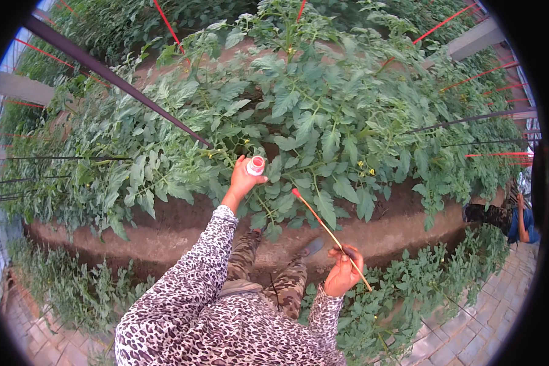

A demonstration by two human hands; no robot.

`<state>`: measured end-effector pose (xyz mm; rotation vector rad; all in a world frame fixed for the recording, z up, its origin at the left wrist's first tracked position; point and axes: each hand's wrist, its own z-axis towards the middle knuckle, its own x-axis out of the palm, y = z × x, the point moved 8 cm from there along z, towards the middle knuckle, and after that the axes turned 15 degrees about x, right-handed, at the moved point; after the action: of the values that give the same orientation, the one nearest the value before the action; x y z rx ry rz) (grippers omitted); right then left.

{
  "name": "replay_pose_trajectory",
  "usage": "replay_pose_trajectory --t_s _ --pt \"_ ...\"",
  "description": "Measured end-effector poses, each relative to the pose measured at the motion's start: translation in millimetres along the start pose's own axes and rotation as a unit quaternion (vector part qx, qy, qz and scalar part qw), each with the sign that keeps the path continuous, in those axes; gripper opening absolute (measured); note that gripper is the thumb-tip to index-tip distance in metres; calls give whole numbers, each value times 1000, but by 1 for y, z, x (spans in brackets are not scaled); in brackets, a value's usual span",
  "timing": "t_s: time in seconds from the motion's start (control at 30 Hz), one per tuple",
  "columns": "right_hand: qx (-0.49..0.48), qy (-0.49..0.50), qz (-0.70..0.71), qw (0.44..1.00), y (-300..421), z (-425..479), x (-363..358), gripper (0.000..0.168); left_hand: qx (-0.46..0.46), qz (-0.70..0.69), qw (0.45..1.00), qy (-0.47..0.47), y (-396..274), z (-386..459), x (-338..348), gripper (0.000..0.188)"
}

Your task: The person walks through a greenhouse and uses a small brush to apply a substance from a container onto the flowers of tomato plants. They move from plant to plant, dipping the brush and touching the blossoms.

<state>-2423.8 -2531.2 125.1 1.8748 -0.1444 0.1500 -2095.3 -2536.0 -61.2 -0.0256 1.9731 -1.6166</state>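
Note:
My left hand (242, 179) grips a small white bottle (255, 166) whose open mouth shows red liquid inside. It is held among the leaves of a tomato plant (302, 119). In my right hand (344, 270) is a thin wooden stick (331, 235) with a red-coated tip (295, 192). The stick slants up and left, its tip in front of the lower leaves and apart from the bottle. Small yellow tomato flowers (366, 169) show to the right of the tip, and another yellow flower (210, 155) is just left of the bottle.
A dark cord (119, 80) slants down to the plants near my left hand. Red strings (169, 25) and concrete beams (476, 40) cross the rows. A soil ridge (384, 235) runs before my feet. Another person (517, 219) stands far right. Paving bricks (462, 331) lie behind more plants.

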Motion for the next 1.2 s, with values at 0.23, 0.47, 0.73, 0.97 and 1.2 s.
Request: replay_pose_trajectory --t_s 0.23,0.47,0.73,0.97,1.2 --pt "19 148 -88 985 -40 59 65 20 2 7 1000 -11 18 -32 -16 50" --pt "17 247 -155 956 -121 125 132 21 -39 5 999 -8 22 -51 -27 49" --pt "93 264 -151 948 -191 161 178 21 -52 -32 996 -60 29 -56 -32 46" --pt "65 283 -184 939 -199 165 196 20 -59 -33 996 -53 32 -55 -30 48" --pt "22 247 -118 961 -145 154 188 19 -71 -15 997 -20 32 -56 -27 49"
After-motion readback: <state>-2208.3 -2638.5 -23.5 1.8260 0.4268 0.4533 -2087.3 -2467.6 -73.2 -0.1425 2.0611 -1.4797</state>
